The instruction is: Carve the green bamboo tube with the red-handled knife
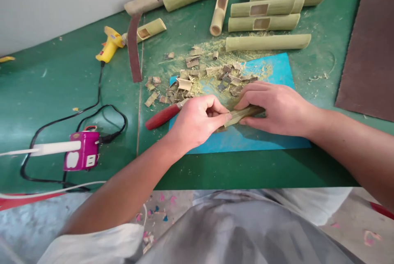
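Observation:
Over the blue sheet (246, 139), both hands are on a short piece of bamboo (237, 116). My left hand (201, 120) pinches its left end between thumb and fingertips. From above, my right hand (273, 108) wraps round the right part, covering much of it. Close by my left hand lies a red-handled tool (163, 117), its metal part mostly hidden behind the hand. Beyond both hands spreads a heap of bamboo chips (184, 85) and fine shavings, partly on the sheet and partly on the green table (172, 169).
Cut bamboo tubes (264, 22), several with rectangular openings, lie along the back. A yellow glue gun (109, 44) sits at left beside a brown strip (134, 51); its black cord runs toward a purple power adapter (81, 151). A dark brown sheet (369, 59) lies at right.

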